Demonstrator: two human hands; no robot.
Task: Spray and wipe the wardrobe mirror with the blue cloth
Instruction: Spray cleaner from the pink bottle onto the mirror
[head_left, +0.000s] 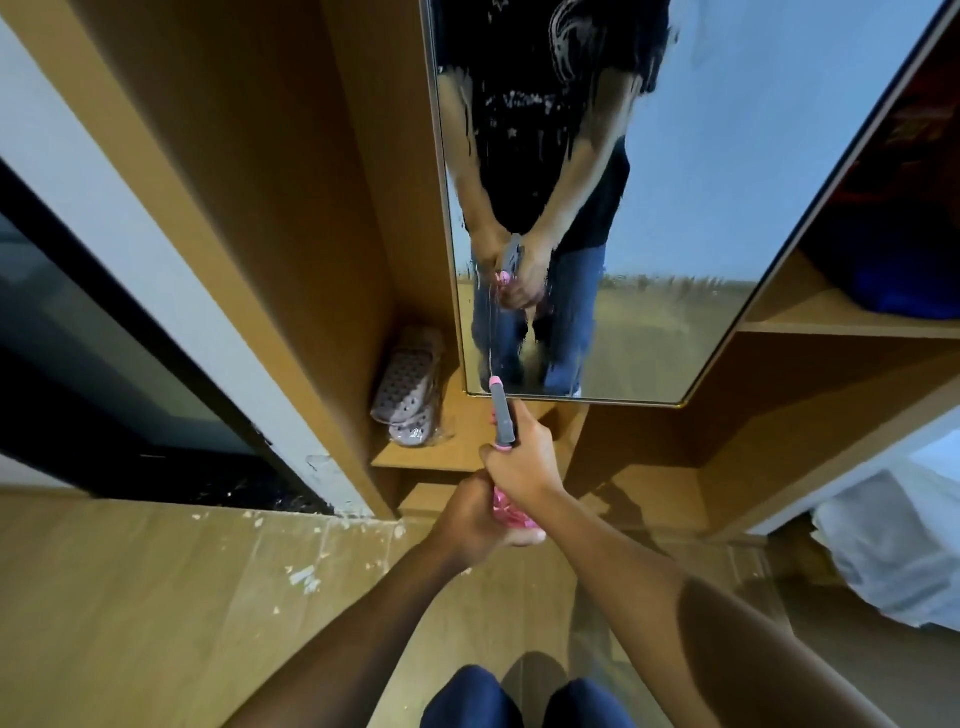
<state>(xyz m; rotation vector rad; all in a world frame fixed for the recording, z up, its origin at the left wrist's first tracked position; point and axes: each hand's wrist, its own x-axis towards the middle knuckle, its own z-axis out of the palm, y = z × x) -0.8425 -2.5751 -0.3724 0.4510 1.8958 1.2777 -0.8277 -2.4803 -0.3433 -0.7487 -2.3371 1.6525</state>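
Observation:
The wardrobe mirror (675, 208) stands in front of me, streaked with spray drops and runs down its left side. I hold a pink spray bottle (511, 512) with a grey head (504, 415) aimed at the mirror's lower left corner. My right hand (522, 462) grips the bottle's neck at the trigger. My left hand (467, 519) holds the bottle's body from below. A blue bundle (904, 286), perhaps the cloth, lies on the wardrobe shelf at right; I cannot tell for sure.
A pair of pale slippers in plastic (408, 389) leans in the wooden alcove left of the mirror. White fabric (893, 551) sits at the right edge. The wooden floor (156, 597) carries white flecks. A dark glass door (104, 364) is on the left.

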